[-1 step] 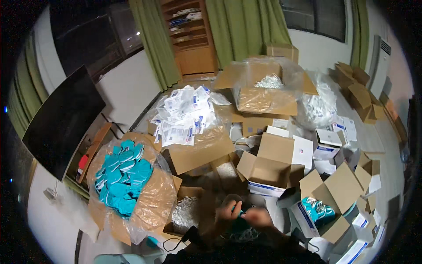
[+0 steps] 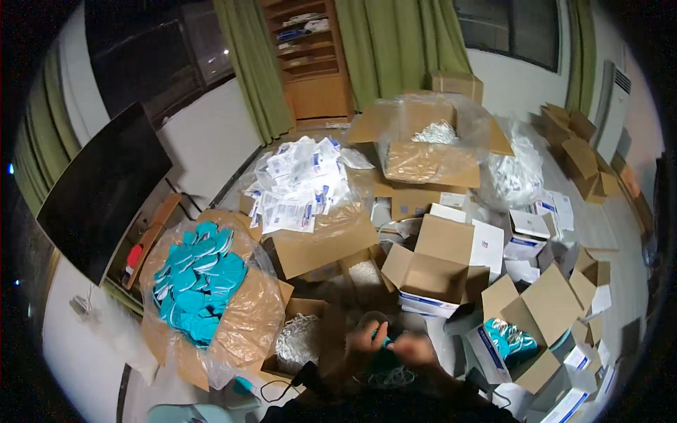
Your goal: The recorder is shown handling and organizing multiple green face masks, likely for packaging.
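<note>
Low in front of my body, my left hand (image 2: 365,337) and my right hand (image 2: 414,350) are close together, both with fingers closed. Between and just below them shows a teal piece (image 2: 382,361), its shape partly covered by my hands. My left fingers pinch at its upper edge. What my right fingers grip is too small and blurred to make out. Thin white cords (image 2: 396,378) hang loose under my hands, over the teal piece and near my lap.
Left is a plastic-lined carton of teal, white-edged pieces (image 2: 201,278); nearer stands a box of white cords (image 2: 297,342). Ahead are a pile of printed white packets (image 2: 303,183) and an opened carton (image 2: 434,278). Right, another box holds teal items (image 2: 509,338).
</note>
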The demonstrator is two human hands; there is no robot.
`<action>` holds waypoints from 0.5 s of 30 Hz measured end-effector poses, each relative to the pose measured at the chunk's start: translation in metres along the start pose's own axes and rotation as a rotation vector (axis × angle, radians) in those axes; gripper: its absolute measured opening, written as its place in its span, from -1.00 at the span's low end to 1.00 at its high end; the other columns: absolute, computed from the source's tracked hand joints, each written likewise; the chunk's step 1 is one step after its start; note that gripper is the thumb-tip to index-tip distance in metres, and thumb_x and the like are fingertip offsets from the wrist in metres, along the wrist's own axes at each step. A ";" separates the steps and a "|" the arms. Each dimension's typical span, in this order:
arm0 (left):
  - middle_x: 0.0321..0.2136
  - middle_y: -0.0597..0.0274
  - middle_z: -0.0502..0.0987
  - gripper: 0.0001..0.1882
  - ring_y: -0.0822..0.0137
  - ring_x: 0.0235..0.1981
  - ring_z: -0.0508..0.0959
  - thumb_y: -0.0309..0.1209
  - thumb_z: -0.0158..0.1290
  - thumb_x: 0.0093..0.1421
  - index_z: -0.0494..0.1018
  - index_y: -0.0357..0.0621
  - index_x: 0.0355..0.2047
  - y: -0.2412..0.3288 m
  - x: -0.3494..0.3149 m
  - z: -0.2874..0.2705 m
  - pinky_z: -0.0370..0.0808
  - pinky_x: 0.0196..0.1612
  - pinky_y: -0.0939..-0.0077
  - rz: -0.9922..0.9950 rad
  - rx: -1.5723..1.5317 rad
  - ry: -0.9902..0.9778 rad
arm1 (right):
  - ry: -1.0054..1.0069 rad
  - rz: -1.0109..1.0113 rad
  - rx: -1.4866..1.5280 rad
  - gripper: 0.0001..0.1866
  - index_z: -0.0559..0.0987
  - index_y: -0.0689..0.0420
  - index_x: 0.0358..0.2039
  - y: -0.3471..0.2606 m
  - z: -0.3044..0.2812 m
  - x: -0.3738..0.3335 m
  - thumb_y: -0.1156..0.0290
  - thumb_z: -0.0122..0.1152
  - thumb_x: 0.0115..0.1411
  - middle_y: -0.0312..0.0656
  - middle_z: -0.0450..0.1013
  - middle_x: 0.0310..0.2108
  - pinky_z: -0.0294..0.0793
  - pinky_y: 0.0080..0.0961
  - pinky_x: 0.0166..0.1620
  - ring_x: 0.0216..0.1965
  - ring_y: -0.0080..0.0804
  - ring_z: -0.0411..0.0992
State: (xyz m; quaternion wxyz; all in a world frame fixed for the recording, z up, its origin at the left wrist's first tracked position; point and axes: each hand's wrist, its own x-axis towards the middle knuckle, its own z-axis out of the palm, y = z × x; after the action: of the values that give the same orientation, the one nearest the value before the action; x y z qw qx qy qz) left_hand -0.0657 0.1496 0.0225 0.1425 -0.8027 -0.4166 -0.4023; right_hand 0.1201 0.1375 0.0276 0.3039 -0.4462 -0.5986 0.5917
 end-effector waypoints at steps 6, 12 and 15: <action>-0.68 -0.03 0.35 -0.76 -0.02 -0.67 0.39 -0.36 0.06 0.18 0.38 -0.14 -0.60 0.004 0.012 -0.007 0.28 -0.62 0.25 -0.749 -0.430 0.074 | 0.196 -0.599 -0.574 -0.74 0.49 0.16 -0.57 -0.013 0.013 0.002 0.28 0.22 0.15 -0.12 0.35 -0.72 0.30 -0.41 -0.60 -0.72 -0.30 0.32; -0.72 -0.09 0.26 -0.63 0.02 -0.73 0.25 -0.26 0.04 0.21 0.31 -0.18 -0.67 -0.006 0.006 0.019 0.25 -0.63 0.27 -0.906 -0.298 0.071 | 0.448 -0.788 -0.810 -0.72 0.55 0.14 -0.60 0.018 0.014 0.007 0.26 0.19 0.17 -0.11 0.41 -0.71 0.29 -0.39 -0.69 -0.76 -0.29 0.35; -0.73 -0.06 0.31 -0.60 0.09 -0.77 0.30 -0.24 0.02 0.22 0.30 -0.19 -0.69 -0.008 0.000 0.033 0.25 -0.65 0.26 -1.017 -0.314 0.012 | 0.317 -0.637 -0.831 -0.76 0.57 0.12 -0.55 -0.001 0.013 0.005 0.26 0.19 0.16 -0.13 0.41 -0.69 0.30 -0.40 -0.66 -0.74 -0.31 0.34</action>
State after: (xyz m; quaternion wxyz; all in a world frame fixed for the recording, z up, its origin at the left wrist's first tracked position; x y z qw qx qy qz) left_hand -0.0549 0.1732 0.0007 -0.1903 -0.5087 -0.6871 -0.4826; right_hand 0.1064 0.1368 0.0263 0.3526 -0.4093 -0.8343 0.1096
